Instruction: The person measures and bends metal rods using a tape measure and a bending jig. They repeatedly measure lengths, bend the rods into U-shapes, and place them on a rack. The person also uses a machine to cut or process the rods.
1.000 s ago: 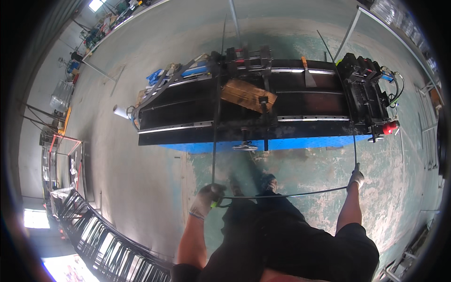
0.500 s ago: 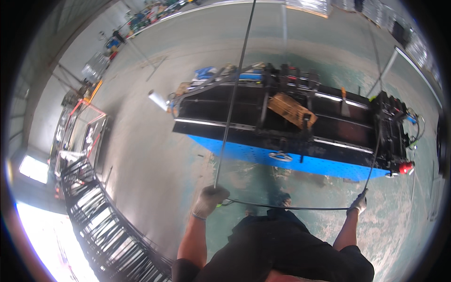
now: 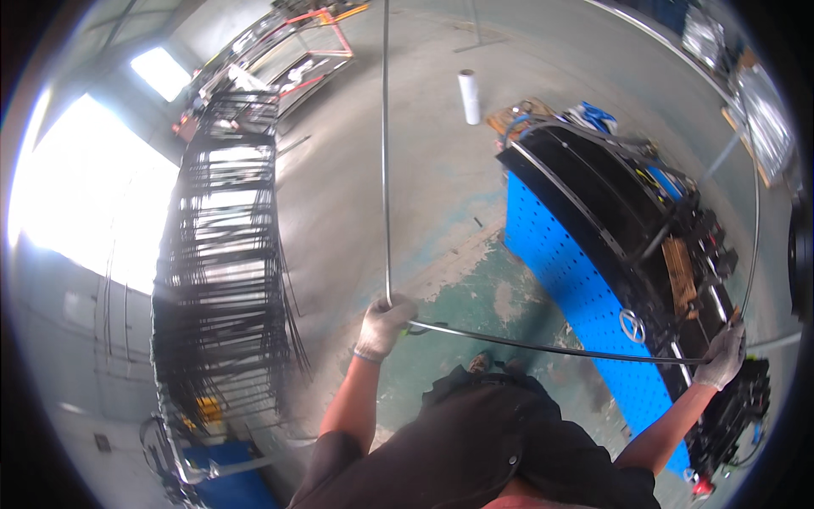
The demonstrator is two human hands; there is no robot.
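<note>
While we look down past a dark shirt, we see both gloved hands gripping a thin bent grey metal rod frame [image 3: 543, 346]. The left hand [image 3: 383, 324], in a pale work glove, is curled into a fist around one corner of the frame, where one long side runs straight up out of the picture. The right hand [image 3: 722, 355], also gloved, is wrapped around the opposite corner, from which the other side curves up along the right rim. The bottom bar of the frame stretches between the two fists, held above the worn green and grey concrete floor [image 3: 441, 195]. Just beside the right hand stands a long blue perforated machine with a black top [image 3: 585, 254]. Well apart on the left stands a rack of stacked dark wire frames [image 3: 220, 254]. A white roll [image 3: 468, 97] stands on the floor farther off.
</note>
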